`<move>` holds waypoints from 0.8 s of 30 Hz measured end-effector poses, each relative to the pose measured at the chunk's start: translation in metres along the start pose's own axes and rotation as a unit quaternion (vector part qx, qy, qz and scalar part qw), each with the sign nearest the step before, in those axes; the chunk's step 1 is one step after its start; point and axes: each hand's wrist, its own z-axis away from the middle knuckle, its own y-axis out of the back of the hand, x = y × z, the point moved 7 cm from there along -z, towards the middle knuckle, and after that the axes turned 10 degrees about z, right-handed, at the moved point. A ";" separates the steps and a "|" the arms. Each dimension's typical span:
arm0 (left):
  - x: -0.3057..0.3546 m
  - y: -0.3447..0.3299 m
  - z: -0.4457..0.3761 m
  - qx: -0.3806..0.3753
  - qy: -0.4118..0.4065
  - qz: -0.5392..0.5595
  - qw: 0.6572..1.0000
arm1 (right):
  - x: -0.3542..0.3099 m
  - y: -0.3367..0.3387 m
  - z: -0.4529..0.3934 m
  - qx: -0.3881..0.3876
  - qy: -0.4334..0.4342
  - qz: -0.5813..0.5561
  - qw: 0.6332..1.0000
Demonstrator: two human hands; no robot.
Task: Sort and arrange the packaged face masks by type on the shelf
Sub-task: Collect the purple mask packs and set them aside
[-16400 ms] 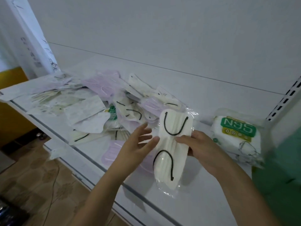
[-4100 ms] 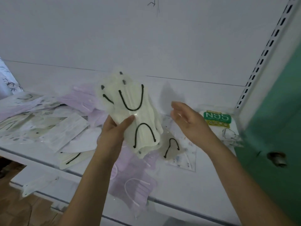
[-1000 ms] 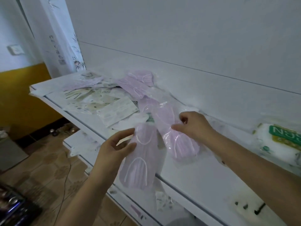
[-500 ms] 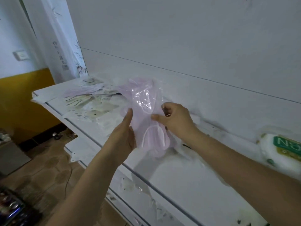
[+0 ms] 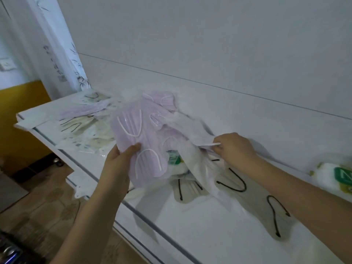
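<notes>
Nearest to us, our left hand (image 5: pixel 122 159) grips a small stack of lilac masks (image 5: pixel 142 147) in clear wrappers, thumb curled over the front and the fingers (image 5: pixel 112 152) wrapped behind, the stack held up just above the shelf's front edge. We judge this the lilac sort well under way: several packs gathered in one hand.

Off to the right, on the white shelf (image 5: pixel 209 231), lie the cream masks with black ear loops (image 5: pixel 253 199), spread flat and overlapping. They look grouped, though not squared up, so tidying is left there.

A little further in, our right hand (image 5: pixel 235 147) reaches into the pile, fingers (image 5: pixel 219 146) curled and pinching a thin white loop or wrapper edge. Whether that belongs to another lilac pack we cannot tell; a crumpled clear wrapper (image 5: pixel 192 149) drapes across the spot. The pinched piece sits at the fingertips, still touching the heap, not lifted free.

At the far right edge rests the green-labelled N95 pack (image 5: pixel 335 178), on its own, well apart from the hands.

Further back and to the left, the mixed heap (image 5: pixel 89 128) is unsorted: cream packs, patterned ones and more lilac jumbled together toward the shelf's end, with another lilac mask (image 5: pixel 163 100) against the back wall. By our reckoning, much of the work remains.
</notes>
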 end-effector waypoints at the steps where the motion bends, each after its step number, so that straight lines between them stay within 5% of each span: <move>1: 0.001 -0.003 -0.003 -0.005 -0.004 0.011 1.000 | 0.002 0.005 -0.002 0.000 -0.007 -0.020 1.000; 5: 0.004 -0.021 -0.011 -0.043 -0.018 0.044 0.998 | 0.009 0.059 0.003 0.135 -0.067 -0.195 0.969; 7: 0.006 -0.031 -0.015 -0.071 -0.007 0.067 0.995 | 0.002 0.084 0.012 0.152 -0.092 -0.431 0.885; 9: 0.011 -0.049 -0.015 -0.148 0.023 0.093 0.984 | -0.036 0.090 0.017 0.058 -0.063 -0.656 0.750; 10: 0.014 -0.060 -0.011 -0.197 0.050 0.104 0.974 | -0.056 0.086 0.020 0.024 -0.061 -0.679 0.731; 13: 0.018 -0.074 -0.007 -0.304 0.065 0.073 0.948 | -0.092 0.064 0.022 0.030 -0.119 -0.535 0.836; 16: 0.019 -0.049 -0.042 -0.241 0.012 0.015 0.970 | -0.106 0.057 0.028 0.074 -0.101 -0.385 0.914; 18: 0.022 -0.027 -0.066 -0.201 -0.004 0.016 0.979 | -0.101 0.039 0.040 0.022 -0.073 -0.186 0.980; 20: 0.030 -0.013 -0.082 -0.198 -0.014 0.021 0.980 | -0.086 0.008 0.057 -0.045 -0.070 -0.028 0.996; 24: 0.032 -0.008 -0.097 -0.255 -0.006 0.023 0.967 | -0.062 0.012 0.074 0.061 -0.151 -0.070 0.984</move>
